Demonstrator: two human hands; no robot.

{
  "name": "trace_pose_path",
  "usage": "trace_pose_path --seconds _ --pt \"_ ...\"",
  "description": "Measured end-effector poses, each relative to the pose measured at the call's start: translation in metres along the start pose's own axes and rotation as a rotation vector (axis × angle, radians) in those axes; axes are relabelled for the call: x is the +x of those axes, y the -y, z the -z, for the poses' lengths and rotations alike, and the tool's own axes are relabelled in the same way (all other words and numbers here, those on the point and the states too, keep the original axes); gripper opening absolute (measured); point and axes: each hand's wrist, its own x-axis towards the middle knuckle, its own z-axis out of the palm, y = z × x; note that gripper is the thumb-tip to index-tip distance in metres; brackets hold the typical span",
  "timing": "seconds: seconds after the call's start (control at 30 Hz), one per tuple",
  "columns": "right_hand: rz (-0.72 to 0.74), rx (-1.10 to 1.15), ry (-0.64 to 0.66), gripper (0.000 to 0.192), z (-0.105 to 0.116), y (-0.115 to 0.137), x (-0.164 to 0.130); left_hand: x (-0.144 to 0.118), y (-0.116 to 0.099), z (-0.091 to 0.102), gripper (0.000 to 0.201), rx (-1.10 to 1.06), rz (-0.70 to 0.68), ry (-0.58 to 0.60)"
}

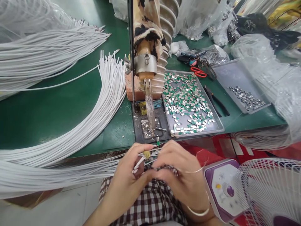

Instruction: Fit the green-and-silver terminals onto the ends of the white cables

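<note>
By bench (pixel 117 131), L hand (pixel 130 172) holding wht wires (pixel 138 165), R hand (pixel 182 171) alongside

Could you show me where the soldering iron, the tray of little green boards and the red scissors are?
Soldering iron (pixel 149 105): head view, on its metal bit.
Tray (pixel 198 133): head view, on its front rim.
Red scissors (pixel 198 72): head view, on the handles.

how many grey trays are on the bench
2: one tray holds green-and-silver connectors, right of the soldering iron; the other tray, farther right, holds small metal parts. Clear plastic could hide more.
</note>
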Motion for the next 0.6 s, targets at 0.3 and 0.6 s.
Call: trace_pose_path --seconds 0.3,0.6 --pt "0.034 -0.099 -0.010 0.006 -0.008 0.003 0.001 0.001 -0.004 0.004 0.032 0.031 -0.067 0.131" --pt "-0.155 0.167 -0.069 0.015 -0.004 0.000 0.002 0.015 -0.011 0.007 0.017 0.050 -0.267 -0.043"
